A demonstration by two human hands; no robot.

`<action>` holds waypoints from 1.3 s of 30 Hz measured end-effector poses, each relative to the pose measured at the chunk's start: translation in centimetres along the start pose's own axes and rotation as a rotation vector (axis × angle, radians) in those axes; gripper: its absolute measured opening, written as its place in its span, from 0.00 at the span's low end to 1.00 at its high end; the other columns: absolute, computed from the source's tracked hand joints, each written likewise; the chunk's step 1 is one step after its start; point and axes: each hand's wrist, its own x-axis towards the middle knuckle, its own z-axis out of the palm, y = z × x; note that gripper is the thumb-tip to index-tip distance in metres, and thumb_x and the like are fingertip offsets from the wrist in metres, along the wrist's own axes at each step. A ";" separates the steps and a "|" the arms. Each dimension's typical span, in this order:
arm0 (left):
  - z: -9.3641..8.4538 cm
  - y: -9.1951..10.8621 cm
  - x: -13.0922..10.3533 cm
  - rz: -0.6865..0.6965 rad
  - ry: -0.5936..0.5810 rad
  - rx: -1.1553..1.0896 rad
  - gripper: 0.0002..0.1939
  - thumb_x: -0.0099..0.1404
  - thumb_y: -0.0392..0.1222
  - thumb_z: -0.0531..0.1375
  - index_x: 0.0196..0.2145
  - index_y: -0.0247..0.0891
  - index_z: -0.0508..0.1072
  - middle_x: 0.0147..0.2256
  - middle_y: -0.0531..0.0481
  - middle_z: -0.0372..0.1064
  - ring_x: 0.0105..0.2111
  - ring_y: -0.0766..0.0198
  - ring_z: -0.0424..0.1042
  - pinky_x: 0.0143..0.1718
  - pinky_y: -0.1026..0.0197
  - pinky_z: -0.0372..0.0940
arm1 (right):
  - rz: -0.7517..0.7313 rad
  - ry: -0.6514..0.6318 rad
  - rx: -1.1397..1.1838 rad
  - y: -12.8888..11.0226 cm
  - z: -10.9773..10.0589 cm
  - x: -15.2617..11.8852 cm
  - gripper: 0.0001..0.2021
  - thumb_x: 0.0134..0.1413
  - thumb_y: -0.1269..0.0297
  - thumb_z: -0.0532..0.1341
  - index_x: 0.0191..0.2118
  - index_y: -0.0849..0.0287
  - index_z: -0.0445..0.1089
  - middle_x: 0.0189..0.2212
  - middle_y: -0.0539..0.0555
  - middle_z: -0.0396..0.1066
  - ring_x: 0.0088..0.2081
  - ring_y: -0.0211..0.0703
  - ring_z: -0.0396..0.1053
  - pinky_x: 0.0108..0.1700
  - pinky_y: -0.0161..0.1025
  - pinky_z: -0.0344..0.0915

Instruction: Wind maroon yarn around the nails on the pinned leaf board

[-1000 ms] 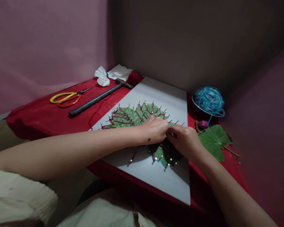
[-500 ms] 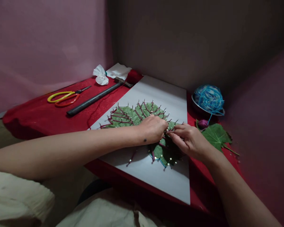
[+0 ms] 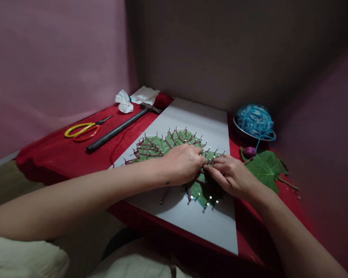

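Note:
On a white board lies a large green leaf, ringed and crossed by upright nails. Maroon thread runs between nails along the veins, and light blue thread follows part of the near edge. My left hand is closed over the middle of the leaf, fingers curled down among the nails. From the right, my right hand meets it with thumb and fingers pinched together. The fingertips nearly touch, and whatever they hold is hidden.
Scissors and a hammer lie on the red cloth to the left. Crumpled white paper is behind them. At right stand a bowl with blue yarn, a purple bundle and a loose leaf.
The view has shifted slightly, so the table sits a little lower. Both hands stay together at the same part of the leaf, with only small finger movement.

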 end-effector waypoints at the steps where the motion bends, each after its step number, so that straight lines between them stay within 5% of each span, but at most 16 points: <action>1: 0.1 0.2 -0.2 0.009 -0.021 0.001 0.11 0.66 0.36 0.52 0.38 0.36 0.75 0.36 0.43 0.70 0.37 0.57 0.69 0.36 0.58 0.61 | 0.000 0.007 -0.027 0.0 0.0 0.0 0.22 0.65 0.63 0.47 0.21 0.60 0.68 0.21 0.51 0.67 0.25 0.36 0.58 0.35 0.40 0.50; 14: 0.9 0.9 -0.2 0.165 -0.075 0.159 0.13 0.66 0.34 0.50 0.40 0.29 0.73 0.37 0.41 0.70 0.39 0.53 0.66 0.39 0.54 0.58 | 0.038 0.002 -0.126 -0.3 -0.4 0.1 0.22 0.62 0.64 0.47 0.22 0.60 0.70 0.23 0.53 0.70 0.26 0.37 0.61 0.35 0.41 0.48; 25: 1.0 0.8 0.1 0.159 -0.085 0.147 0.14 0.66 0.31 0.49 0.40 0.27 0.74 0.37 0.39 0.69 0.40 0.53 0.66 0.39 0.54 0.59 | 0.189 0.219 -0.399 2.8 -3.0 -1.7 0.11 0.52 0.68 0.54 0.24 0.58 0.72 0.26 0.54 0.72 0.26 0.40 0.63 0.32 0.40 0.52; 28: 1.1 0.7 0.1 0.153 -0.086 0.142 0.14 0.65 0.30 0.49 0.41 0.27 0.74 0.37 0.39 0.69 0.39 0.54 0.66 0.40 0.54 0.60 | 0.251 0.293 -0.261 3.6 -2.2 -1.2 0.11 0.55 0.68 0.54 0.29 0.59 0.74 0.30 0.55 0.74 0.30 0.41 0.67 0.32 0.39 0.55; 34: 0.9 0.9 0.0 0.125 -0.133 0.138 0.15 0.66 0.30 0.49 0.44 0.27 0.73 0.39 0.40 0.69 0.41 0.53 0.65 0.42 0.54 0.60 | 0.375 0.488 0.600 3.5 -0.3 1.2 0.11 0.55 0.58 0.58 0.33 0.60 0.72 0.24 0.52 0.73 0.28 0.40 0.70 0.33 0.37 0.66; 36: 0.7 1.0 0.0 0.110 -0.155 0.131 0.16 0.66 0.30 0.48 0.46 0.27 0.72 0.40 0.40 0.68 0.42 0.53 0.64 0.43 0.54 0.60 | 0.357 0.593 0.608 3.6 -0.1 1.5 0.10 0.55 0.57 0.59 0.33 0.59 0.72 0.29 0.54 0.75 0.33 0.42 0.72 0.38 0.40 0.68; 39: 0.7 1.1 -0.1 0.098 -0.164 0.124 0.16 0.67 0.30 0.47 0.46 0.27 0.72 0.40 0.40 0.67 0.42 0.54 0.64 0.43 0.54 0.59 | 0.274 0.785 0.274 3.6 -0.1 0.9 0.06 0.57 0.62 0.58 0.33 0.57 0.71 0.38 0.56 0.75 0.44 0.45 0.72 0.48 0.45 0.67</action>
